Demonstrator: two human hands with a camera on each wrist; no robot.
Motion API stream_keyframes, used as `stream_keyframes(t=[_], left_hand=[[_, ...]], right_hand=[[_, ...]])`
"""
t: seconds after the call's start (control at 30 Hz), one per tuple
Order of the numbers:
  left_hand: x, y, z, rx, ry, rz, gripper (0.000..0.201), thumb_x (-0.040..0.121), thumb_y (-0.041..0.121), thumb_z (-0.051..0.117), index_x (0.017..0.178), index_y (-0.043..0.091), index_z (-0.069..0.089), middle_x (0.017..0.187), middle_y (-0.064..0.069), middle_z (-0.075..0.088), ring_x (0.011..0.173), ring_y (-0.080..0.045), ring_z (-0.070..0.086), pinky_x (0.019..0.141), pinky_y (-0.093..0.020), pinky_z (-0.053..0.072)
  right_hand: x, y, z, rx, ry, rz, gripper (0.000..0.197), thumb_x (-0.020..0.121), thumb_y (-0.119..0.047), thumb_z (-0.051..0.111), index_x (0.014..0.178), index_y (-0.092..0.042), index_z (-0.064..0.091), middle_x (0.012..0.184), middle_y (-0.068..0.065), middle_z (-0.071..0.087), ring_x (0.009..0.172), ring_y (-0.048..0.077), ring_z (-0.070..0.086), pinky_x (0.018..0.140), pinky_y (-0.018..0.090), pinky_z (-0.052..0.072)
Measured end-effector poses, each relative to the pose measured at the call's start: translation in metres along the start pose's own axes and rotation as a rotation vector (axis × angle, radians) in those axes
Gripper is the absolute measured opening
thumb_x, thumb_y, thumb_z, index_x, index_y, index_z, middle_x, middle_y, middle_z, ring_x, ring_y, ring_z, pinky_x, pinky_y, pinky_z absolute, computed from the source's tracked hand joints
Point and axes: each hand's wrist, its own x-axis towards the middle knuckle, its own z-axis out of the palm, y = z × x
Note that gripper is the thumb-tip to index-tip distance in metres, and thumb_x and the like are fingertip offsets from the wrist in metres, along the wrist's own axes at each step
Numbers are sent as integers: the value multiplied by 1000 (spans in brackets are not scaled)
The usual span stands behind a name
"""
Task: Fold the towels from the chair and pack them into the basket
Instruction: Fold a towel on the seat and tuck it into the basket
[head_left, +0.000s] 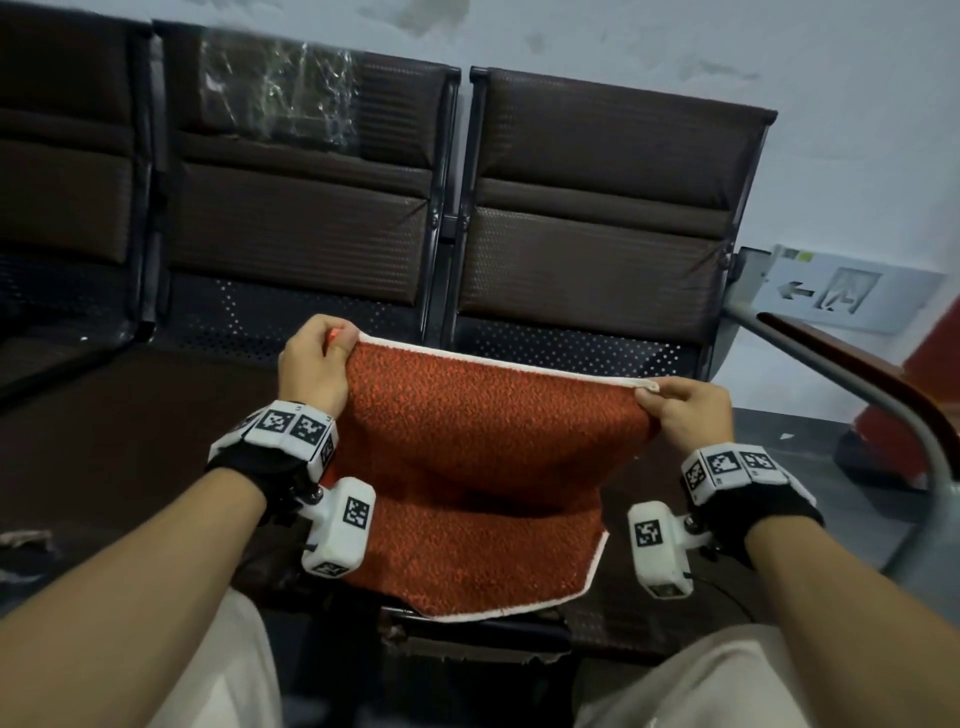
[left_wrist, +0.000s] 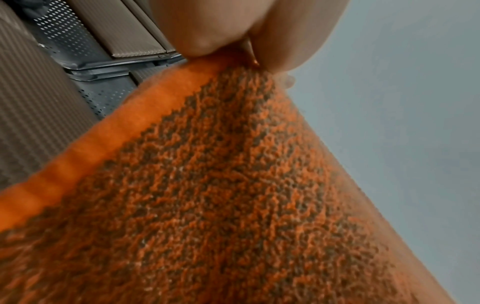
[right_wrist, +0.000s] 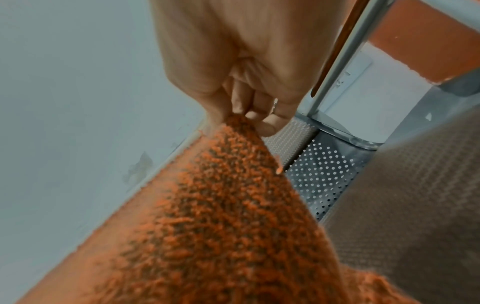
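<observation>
The left hand (head_left: 311, 366) pinches one top corner of the orange towel (head_left: 483, 447), and the right hand (head_left: 685, 410) pinches the other, so each grip is closed on the white-trimmed upper edge, held taut between them. The towel's lower half lies folded forward on the brown seat (head_left: 130, 441), between the person's knees. Backrests (head_left: 597, 208) stand behind it.

Towel (head_left: 467, 441) lies on chair seat (head_left: 156, 415), backrests (head_left: 597, 218) behind
</observation>
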Motion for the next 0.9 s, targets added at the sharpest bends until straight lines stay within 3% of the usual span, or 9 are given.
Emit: stream_keyframes(t=[0.03,0.13,0.23,0.47,0.7,0.8,0.9], left_hand=[[-1,-1,0,5,-10,-10,12,93,16,53,91,12,65,90,2,62,89,-13,55,78,-22,36],[-4,-1,4,16,-33,-63,13,93,12,52,90,14,64,88,0,61,86,-14,54,76,-22,36],[-6,-1,8,9,-23,-96,17,94,8,49,89,15,63,87,-2,61,84,-15,54,76,-24,37],[-1,-7,18,51,-39,-159,19,96,13,47,95,14,66,90,0,60,86,-13,52,75,-21,33],[6,-15,23,23,20,-250,12,92,16,56,95,12,67,101,-12,67,98,-25,60,82,-26,40],[6,-14,26,30,15,-300,12,91,19,58,95,13,68,103,-12,67,99,-27,61,83,-28,41],[5,-13,26,14,28,-336,9,89,19,61,93,14,67,100,-11,67,95,-26,61,80,-27,42]], right_hand=[[0,-1,1,18,30,25,4,77,-14,75,81,-15,74,78,5,69,82,19,63,91,42,51],[0,-5,2,2,126,61,19,81,-26,71,92,-11,75,87,7,71,87,18,61,88,32,47],[-4,-12,6,-51,190,66,24,83,-31,67,96,-12,75,97,11,72,99,26,62,89,31,44],[1,-13,20,-114,147,157,19,85,-24,65,94,-8,70,108,14,69,109,32,59,100,34,42],[1,-16,28,-175,200,153,14,84,-21,68,92,-11,74,100,12,71,106,31,60,96,30,42],[0,-15,27,-166,184,194,18,85,-22,68,97,-11,75,105,12,71,113,33,56,101,33,40],[-1,-14,25,-165,184,226,21,86,-22,66,102,-10,74,111,14,69,112,33,58,99,30,41]])
